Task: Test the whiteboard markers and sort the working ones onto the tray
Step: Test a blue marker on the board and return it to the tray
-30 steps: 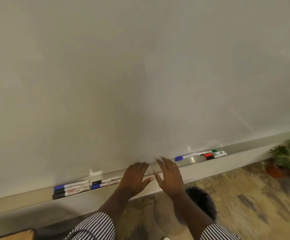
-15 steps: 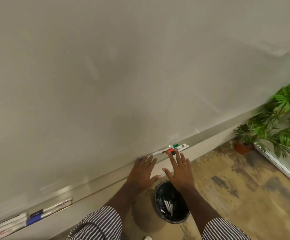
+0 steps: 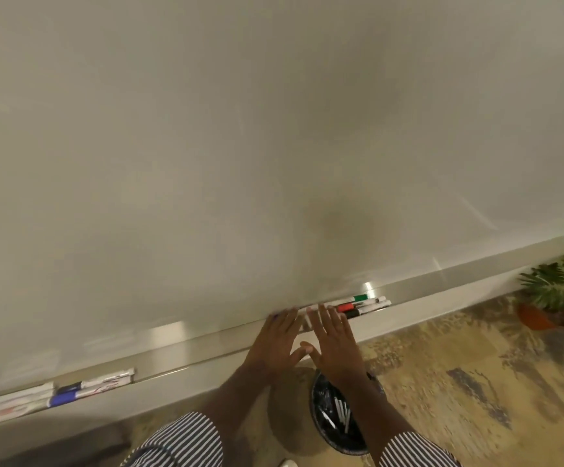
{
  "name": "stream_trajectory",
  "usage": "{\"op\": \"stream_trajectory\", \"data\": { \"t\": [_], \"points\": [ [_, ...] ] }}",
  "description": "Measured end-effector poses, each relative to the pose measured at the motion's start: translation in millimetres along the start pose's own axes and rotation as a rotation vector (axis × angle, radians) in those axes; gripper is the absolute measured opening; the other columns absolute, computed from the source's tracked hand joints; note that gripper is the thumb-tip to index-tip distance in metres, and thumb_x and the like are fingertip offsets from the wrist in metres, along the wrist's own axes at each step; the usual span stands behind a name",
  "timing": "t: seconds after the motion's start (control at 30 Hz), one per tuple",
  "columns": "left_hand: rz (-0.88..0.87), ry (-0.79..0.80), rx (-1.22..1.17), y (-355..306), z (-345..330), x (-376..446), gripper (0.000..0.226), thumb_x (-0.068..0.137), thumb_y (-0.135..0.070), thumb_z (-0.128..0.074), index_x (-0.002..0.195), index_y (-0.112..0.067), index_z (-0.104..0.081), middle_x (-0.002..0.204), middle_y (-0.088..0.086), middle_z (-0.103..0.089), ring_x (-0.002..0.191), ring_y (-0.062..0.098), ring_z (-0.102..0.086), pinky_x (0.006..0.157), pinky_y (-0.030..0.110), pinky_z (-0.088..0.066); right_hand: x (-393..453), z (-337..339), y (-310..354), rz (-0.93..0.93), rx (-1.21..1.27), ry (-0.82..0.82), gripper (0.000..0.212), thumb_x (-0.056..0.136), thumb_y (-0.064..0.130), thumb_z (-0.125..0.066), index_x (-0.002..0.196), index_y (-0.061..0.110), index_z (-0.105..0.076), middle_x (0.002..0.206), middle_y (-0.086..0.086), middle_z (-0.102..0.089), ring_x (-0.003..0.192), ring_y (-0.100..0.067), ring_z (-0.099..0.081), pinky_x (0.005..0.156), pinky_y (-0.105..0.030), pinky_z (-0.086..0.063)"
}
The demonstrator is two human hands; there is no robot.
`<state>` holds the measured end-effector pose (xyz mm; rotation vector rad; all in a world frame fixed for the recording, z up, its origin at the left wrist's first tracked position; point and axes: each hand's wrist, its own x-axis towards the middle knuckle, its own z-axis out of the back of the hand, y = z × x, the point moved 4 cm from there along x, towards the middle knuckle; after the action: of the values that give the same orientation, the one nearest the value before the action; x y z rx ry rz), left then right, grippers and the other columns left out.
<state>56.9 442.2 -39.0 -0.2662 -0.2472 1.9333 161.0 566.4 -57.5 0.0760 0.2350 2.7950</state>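
Both flat hands, left hand (image 3: 275,342) and right hand (image 3: 336,345), spread over tray (image 3: 186,352) above bin (image 3: 336,423).

Markers right of the right hand: caps green (image 3: 360,297), red (image 3: 344,307), black (image 3: 352,314)
Markers far left of the left hand: blue-capped (image 3: 63,398), white barrels
Sleeves: black-and-white striped (image 3: 186,439)
Bin below the hands: black (image 3: 336,419)
Floor: mottled tan-grey (image 3: 459,365)
Potted plant: green (image 3: 557,284)

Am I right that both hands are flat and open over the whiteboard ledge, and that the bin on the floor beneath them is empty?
Not quite. The head view shows the bin is not empty: several markers lie inside it. The rest stands: the left hand and right hand are flat and open over the whiteboard ledge, with the bin on the floor beneath them.
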Motion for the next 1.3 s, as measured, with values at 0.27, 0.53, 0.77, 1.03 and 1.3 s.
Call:
{"op": "stream_trajectory", "data": {
  "t": [0.27,0.53,0.77,1.03,1.3],
  "points": [
    [0.078,-0.092,-0.007,6,-10,-14,0.063,0.101,-0.056,-0.032,0.140,-0.013,-0.054,0.145,0.005,-0.057,0.135,0.022,-0.052,0.108,0.046,-0.045,23,-14,7,0.080,-0.036,-0.073,0.046,0.097,0.031,-0.063,0.138,0.012,-0.058,0.142,-0.015,-0.057,0.135,-0.034,-0.052,0.111,-0.052,-0.043],
    [0.213,-0.186,-0.075,1,-3,0,0.063,0.070,-0.024,-0.084,0.129,-0.018,-0.062,0.127,0.004,-0.065,0.117,0.026,-0.063,0.092,0.040,-0.055,46,5,3,0.073,0.019,-0.135,0.033,0.081,0.014,-0.077,0.113,0.018,-0.069,0.114,-0.004,-0.068,0.109,-0.025,-0.064,0.100,-0.040,-0.050],
    [0.295,-0.124,-0.025,10,-9,5,0.047,0.089,-0.013,-0.065,0.134,-0.022,-0.058,0.132,0.002,-0.059,0.126,0.027,-0.052,0.099,0.038,-0.045,52,10,6,0.086,0.050,-0.092,0.032,0.072,0.004,-0.081,0.096,0.022,-0.070,0.096,0.003,-0.072,0.095,-0.023,-0.068,0.098,-0.041,-0.050],
    [0.323,-0.409,-0.250,25,21,-12,0.027,0.081,-0.010,-0.074,0.105,-0.023,-0.075,0.105,-0.001,-0.072,0.097,0.023,-0.065,0.087,0.035,-0.054,44,40,19,0.209,0.284,-0.240,0.024,0.086,0.005,-0.059,0.100,0.021,-0.070,0.097,0.005,-0.067,0.089,-0.017,-0.062,0.082,-0.028,-0.044],
    [0.099,-0.581,-0.533,26,131,-70,0.019,0.088,-0.019,-0.076,0.106,-0.022,-0.072,0.101,-0.010,-0.068,0.094,0.007,-0.063,0.084,0.029,-0.055,43,122,67,0.221,0.734,0.027,0.020,0.098,0.033,-0.063,0.115,0.027,-0.072,0.102,0.021,-0.066,0.096,0.000,-0.062,0.084,-0.014,-0.047]
  ]
}}
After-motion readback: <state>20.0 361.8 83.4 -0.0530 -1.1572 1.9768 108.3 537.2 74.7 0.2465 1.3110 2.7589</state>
